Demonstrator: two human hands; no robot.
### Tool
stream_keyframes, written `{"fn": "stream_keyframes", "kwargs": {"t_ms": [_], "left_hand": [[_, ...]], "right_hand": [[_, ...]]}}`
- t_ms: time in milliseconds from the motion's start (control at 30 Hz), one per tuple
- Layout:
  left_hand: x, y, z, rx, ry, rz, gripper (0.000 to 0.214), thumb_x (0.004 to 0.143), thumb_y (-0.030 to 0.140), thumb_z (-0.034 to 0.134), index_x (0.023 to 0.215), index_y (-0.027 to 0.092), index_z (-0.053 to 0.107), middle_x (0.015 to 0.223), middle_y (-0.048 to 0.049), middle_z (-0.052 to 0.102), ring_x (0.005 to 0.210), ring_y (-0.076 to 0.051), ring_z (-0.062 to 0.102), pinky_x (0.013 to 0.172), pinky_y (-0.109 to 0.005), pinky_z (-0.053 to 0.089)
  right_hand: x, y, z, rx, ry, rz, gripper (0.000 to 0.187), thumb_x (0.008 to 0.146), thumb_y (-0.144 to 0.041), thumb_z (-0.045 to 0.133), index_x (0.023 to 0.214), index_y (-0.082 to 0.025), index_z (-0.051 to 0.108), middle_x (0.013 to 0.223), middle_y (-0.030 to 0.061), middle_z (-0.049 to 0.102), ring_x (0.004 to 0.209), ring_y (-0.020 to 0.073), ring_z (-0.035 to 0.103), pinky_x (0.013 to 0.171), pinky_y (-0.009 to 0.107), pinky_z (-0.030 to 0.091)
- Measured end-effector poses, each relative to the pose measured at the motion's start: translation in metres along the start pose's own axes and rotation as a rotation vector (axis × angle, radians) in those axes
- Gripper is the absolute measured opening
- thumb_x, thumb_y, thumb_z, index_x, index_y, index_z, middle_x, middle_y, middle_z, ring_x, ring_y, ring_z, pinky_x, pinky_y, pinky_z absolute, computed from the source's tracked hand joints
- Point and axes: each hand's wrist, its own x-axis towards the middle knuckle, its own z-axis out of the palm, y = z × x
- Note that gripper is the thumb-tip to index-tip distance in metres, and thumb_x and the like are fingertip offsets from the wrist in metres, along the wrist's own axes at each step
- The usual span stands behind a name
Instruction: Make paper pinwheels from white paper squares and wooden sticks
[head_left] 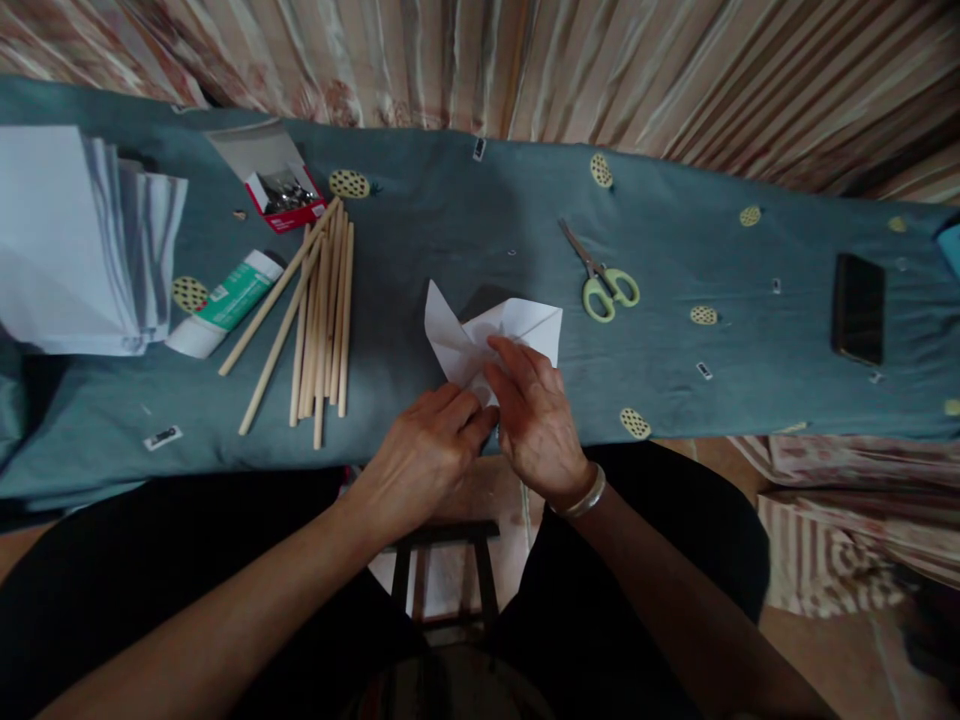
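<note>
1. Two bare hands meet on a folded white paper (517, 325) at the centre of the teal-covered surface (465, 220), near its 6 o'clock edge.
2. Curled, the left hand (427, 452) pinches the paper's near corner; the right hand (536, 420) lies with fingers together, pressing it flat.
3. Creasing well likely means keeping the layers aligned and pressing firmly along the fold.
4. Hidden under both hands: the fold line itself. Green-handled scissors (604, 285) lie at 2 o'clock, wooden sticks (322, 310) at 9 o'clock.

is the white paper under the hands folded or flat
Folded: the white paper sheet shows angled creases and overlapping pointed flaps.
</note>
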Motion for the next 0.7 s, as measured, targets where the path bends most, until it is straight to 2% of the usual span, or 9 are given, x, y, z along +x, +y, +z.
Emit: {"fn": "stream_keyframes", "kwargs": {"t_ms": [167, 300, 400, 567, 700], "left_hand": [[0.0, -0.001, 0.0, -0.002, -0.015, -0.008, 0.021, 0.095, 0.011, 0.045, 0.093, 0.009, 0.065, 0.079, -0.0067, 0.061, 0.075, -0.02, 0.057, 0.064, -0.031, 0.052], [0.0, 0.0, -0.001, 0.004, -0.026, -0.016, 0.019, 0.094, 0.011, 0.047, 0.093, 0.01, 0.066, 0.079, -0.0061, 0.061, 0.075, -0.019, 0.057, 0.064, -0.03, 0.053], [0.0, 0.0, -0.001, 0.009, -0.023, -0.022, 0.018, 0.094, 0.011, 0.048, 0.097, 0.01, 0.066, 0.083, -0.0066, 0.063, 0.076, -0.019, 0.058, 0.065, -0.031, 0.054], [-0.001, -0.001, 0.0, 0.024, -0.004, -0.006, 0.02, 0.095, 0.011, 0.046, 0.096, 0.011, 0.065, 0.084, -0.007, 0.064, 0.077, -0.019, 0.059, 0.066, -0.03, 0.056], [-0.001, -0.002, 0.0, 0.024, -0.01, -0.004, 0.017, 0.094, 0.011, 0.048, 0.098, 0.01, 0.065, 0.085, -0.0076, 0.065, 0.078, -0.019, 0.06, 0.067, -0.031, 0.057]], "right_hand": [[0.0, -0.001, 0.003, 0.003, -0.012, 0.003, 0.037, 0.096, -0.013, 0.04, 0.126, -0.027, 0.056, 0.14, 0.0088, 0.055, 0.129, 0.0292, 0.05, 0.103, 0.05, 0.044], [0.0, -0.001, 0.002, -0.006, -0.013, -0.007, 0.035, 0.096, -0.013, 0.04, 0.124, -0.024, 0.057, 0.14, 0.0108, 0.055, 0.13, 0.0294, 0.049, 0.104, 0.051, 0.044], [0.0, 0.001, -0.007, 0.048, 0.01, -0.005, 0.035, 0.093, -0.013, 0.041, 0.123, -0.021, 0.058, 0.141, 0.0127, 0.054, 0.133, 0.0296, 0.047, 0.106, 0.052, 0.044], [0.009, 0.008, -0.026, 0.222, 0.059, 0.1, 0.036, 0.096, -0.014, 0.036, 0.119, -0.019, 0.063, 0.133, 0.0112, 0.061, 0.126, 0.0231, 0.055, 0.107, 0.046, 0.046], [0.022, 0.027, -0.03, 0.109, 0.118, 0.136, 0.038, 0.097, -0.019, 0.036, 0.128, -0.016, 0.058, 0.137, 0.0141, 0.059, 0.133, 0.025, 0.051, 0.113, 0.048, 0.041]]}}
